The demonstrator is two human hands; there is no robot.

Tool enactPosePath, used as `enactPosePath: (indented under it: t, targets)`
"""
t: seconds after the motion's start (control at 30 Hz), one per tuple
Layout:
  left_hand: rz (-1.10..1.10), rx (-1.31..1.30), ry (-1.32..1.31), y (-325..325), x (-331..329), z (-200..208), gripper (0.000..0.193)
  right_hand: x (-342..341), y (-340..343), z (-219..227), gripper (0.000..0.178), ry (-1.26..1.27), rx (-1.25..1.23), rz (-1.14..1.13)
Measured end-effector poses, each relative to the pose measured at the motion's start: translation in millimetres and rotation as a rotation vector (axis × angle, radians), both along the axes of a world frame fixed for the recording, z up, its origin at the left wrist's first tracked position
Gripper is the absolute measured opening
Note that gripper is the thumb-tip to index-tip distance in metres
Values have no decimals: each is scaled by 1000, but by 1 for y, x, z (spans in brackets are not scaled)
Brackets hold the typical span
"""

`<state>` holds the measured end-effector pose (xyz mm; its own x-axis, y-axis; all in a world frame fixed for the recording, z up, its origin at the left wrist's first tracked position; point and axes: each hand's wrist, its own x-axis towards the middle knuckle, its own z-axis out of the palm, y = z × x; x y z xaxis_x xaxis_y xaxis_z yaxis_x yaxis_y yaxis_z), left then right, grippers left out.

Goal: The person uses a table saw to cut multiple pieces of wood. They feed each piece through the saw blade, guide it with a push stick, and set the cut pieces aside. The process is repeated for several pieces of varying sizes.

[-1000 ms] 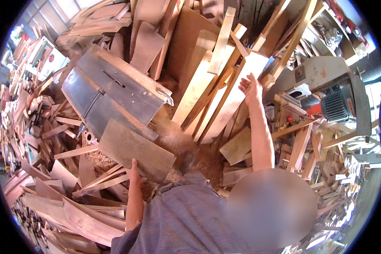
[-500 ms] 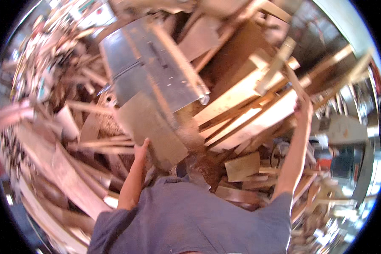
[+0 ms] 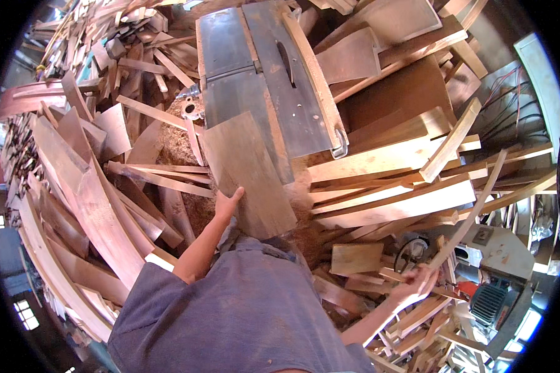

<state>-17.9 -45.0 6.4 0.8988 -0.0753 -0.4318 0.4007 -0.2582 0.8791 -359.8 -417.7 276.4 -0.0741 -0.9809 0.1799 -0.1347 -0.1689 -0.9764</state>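
My left hand (image 3: 229,202) grips the lower left edge of a flat rectangular wooden board (image 3: 247,168), thumb on top and fingers hidden underneath. The board's far end overlaps the near edge of a metal saw table (image 3: 233,102). A dark slot shows in that table, beside a long wooden fence (image 3: 308,78). Out to the right, my right hand (image 3: 422,281) is closed around the lower end of a long, thin wooden strip (image 3: 470,214), which slants up and away to the right.
Light planks (image 3: 398,202) are stacked right of the table, with a short loose stick (image 3: 451,140) across them. Long curved boards (image 3: 96,199) lean at the left. Sawdust (image 3: 174,146) lies beside the table. A machine with a finned motor (image 3: 488,304) stands at the right, among scraps.
My right hand has come down and nearer, with the strip now showing clearly in it. The view has turned, and my left hand still holds the board near the table's edge.
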Motion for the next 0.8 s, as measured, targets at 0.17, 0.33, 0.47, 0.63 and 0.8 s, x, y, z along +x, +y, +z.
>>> enactPosePath:
  t: [0.17, 0.33, 0.47, 0.63, 0.8]
  targets:
    - [-52, 12, 35, 6, 2, 14, 69, 72, 49, -31, 47, 331, 382, 420]
    - [3, 20, 66, 0, 3, 17, 70, 161, 52, -126, 54, 620, 234, 632]
    - [-62, -75, 72, -1, 4, 22, 74, 216, 38, -195, 56, 767, 65, 657]
    - [-96, 40, 117, 6, 6, 13, 72, 274, 12, -254, 64, 731, -32, 606]
    - [-140, 66, 150, 5, 12, 19, 67, 312, 1, -273, 64, 670, -14, 431]
